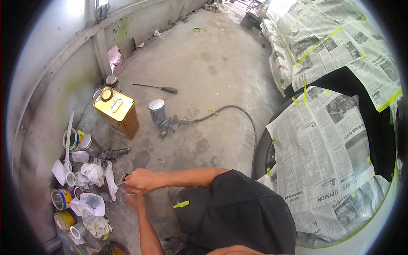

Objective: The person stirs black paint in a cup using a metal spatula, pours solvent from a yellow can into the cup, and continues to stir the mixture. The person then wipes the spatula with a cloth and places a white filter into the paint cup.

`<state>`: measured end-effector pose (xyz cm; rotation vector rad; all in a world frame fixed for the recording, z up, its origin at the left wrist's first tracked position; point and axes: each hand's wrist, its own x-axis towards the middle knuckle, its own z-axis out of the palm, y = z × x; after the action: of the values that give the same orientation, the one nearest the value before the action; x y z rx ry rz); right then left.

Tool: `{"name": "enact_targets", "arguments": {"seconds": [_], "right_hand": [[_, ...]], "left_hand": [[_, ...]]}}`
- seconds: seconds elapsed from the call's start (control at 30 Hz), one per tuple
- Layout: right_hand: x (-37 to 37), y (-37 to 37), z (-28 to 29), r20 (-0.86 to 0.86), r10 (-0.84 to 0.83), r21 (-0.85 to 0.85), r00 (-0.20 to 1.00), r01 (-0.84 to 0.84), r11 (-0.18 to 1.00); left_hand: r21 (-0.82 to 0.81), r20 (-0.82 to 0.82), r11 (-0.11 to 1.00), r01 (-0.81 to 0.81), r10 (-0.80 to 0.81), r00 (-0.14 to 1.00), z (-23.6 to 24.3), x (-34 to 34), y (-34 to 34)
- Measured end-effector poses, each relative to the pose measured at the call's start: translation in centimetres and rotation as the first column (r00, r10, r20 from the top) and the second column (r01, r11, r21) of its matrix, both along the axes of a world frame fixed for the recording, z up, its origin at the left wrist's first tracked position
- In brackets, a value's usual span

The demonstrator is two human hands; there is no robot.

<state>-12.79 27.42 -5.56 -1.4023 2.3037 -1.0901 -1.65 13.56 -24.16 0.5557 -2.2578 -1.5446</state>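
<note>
My left hand [135, 199] is wrapped round the lower side of a small grey cup [123, 178], just right of the paint cans. Over the cup's rim my right hand [143, 180] is closed, its fingers pinched together. A thin pale edge shows by these fingers, too small to name. What lies inside the cup is hidden. Left of the hands stand crumpled white paper [92, 173] and several small cups. A grey spray gun [114, 153] lies just beyond them. My bent knee in dark cloth [229, 204] is close on the right.
A yellow rectangular can [115, 106] stands near the left wall. Another spray gun [169, 122] with a metal cup [157, 109] lies on the concrete, its hose [238, 107] curving right. A screwdriver [168, 89] lies farther off. Taped newspaper [314, 157] covers the wheel and vehicle at right.
</note>
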Motion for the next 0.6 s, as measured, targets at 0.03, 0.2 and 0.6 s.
{"name": "enact_targets", "arguments": {"seconds": [0.03, 0.2, 0.6], "right_hand": [[0.0, 0.3, 0.6, -0.004, 0.019, 0.096, 1.000, -0.018, 0.995], [-0.9, 0.6, -0.2, -0.035, -0.061, 0.046, 0.997, 0.063, 0.997], [-0.9, 0.8, -0.2, 0.016, -0.049, 0.063, 0.999, 0.048, 0.997]], "left_hand": [[-0.023, 0.027, 1.000, 0.020, -0.020, 0.999, 0.0, 0.0, -0.1], [-0.054, -0.066, 0.999, 0.006, -0.009, 0.998, 1.5, -0.6, 1.8], [-0.105, -0.082, 0.994, 0.011, -0.020, 0.996, 2.4, -1.0, 1.7]]}}
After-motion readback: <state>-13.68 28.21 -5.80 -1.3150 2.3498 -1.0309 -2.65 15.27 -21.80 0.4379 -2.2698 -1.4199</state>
